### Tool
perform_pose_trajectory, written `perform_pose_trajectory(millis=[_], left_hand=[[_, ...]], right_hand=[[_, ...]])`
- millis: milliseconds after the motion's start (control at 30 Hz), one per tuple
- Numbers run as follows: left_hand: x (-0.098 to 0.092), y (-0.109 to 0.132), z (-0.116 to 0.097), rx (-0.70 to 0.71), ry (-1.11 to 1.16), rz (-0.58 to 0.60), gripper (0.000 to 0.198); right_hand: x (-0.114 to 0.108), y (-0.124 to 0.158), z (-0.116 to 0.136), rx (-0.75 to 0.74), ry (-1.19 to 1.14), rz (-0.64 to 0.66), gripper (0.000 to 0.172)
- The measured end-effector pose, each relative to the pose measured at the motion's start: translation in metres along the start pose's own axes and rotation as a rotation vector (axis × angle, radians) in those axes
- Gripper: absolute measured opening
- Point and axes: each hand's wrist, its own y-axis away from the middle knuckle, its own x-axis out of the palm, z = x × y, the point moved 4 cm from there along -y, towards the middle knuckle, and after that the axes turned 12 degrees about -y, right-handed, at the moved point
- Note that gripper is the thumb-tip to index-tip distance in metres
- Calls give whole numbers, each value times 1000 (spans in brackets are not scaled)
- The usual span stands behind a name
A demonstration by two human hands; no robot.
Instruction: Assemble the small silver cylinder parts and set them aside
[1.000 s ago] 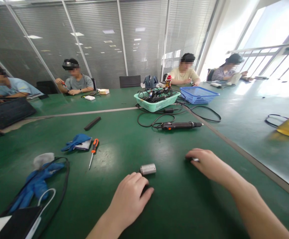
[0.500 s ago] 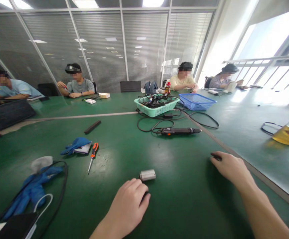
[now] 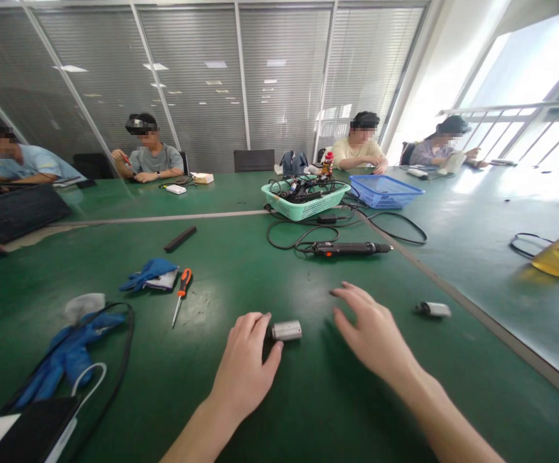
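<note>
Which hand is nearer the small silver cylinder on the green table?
Left. The left hand has its fingertips at the left end of the silver cylinder, touching or nearly so; the right hand is apart on its right, fingers spread.

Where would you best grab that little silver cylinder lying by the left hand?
Probably around its middle, from above. The silver cylinder lies on its side on the green table, its length running left to right, so fingers can pinch its near and far sides. The left hand crowds its left end; the right end is free.
</note>
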Motion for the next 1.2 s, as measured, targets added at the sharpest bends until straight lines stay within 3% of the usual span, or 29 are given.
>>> perform_pose_trajectory(millis=[133, 300, 600, 1200], left_hand=[[2, -1, 0, 25, 29, 33, 30], [-1, 3, -9, 107, 105, 87, 29], [-5, 9, -18, 215, 179, 106, 38], [1, 9, -17, 224, 15, 126, 11]], right_hand=[[50, 22, 60, -215, -174, 176, 45], [70, 37, 75, -233, -295, 255, 57], [60, 30, 77, -165, -341, 335, 27], [49, 31, 78, -207, -193, 414, 20]])
